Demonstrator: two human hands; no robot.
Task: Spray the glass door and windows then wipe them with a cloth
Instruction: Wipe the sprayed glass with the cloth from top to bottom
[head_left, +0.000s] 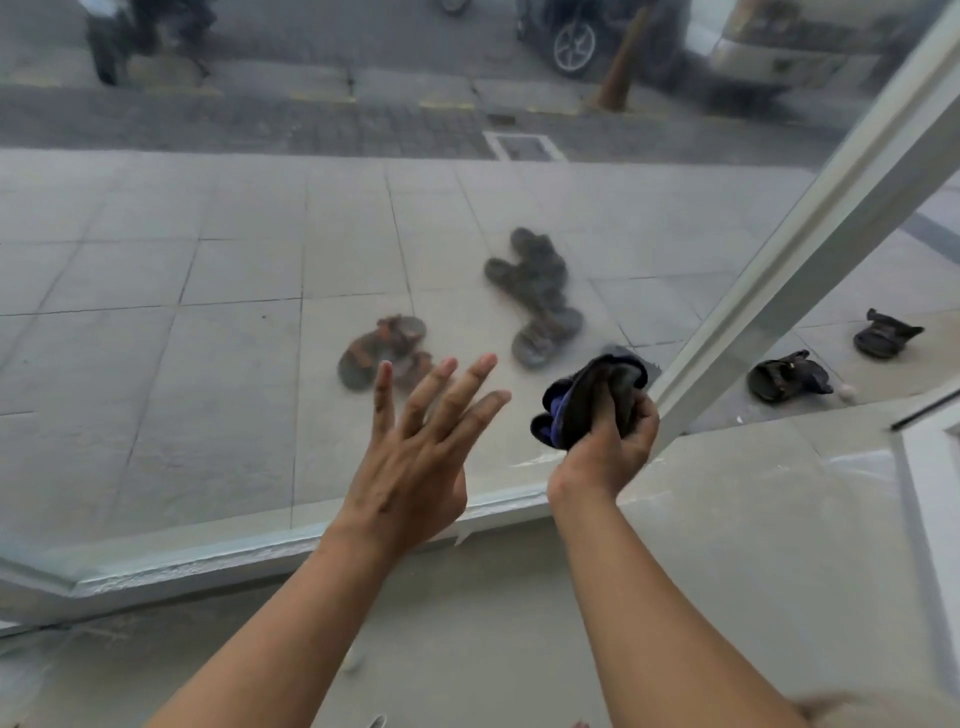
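left hand (415, 457): fingers (447, 387) being spread wide, nothing held
right hand (618, 436): dark crumpled cloth (587, 400) being gripped
glass pane (234, 234): hazy, smeared, white-framed, sandals (535, 296) being seen blurred outside

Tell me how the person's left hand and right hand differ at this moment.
The left hand spreads its fingers straight and holds nothing; the right hand curls its fingers round a bunched dark cloth. The right hand is close beside the white window frame; the left hand is farther from it, in front of the middle of the glass pane. Both hands are bare and raised before that pane.
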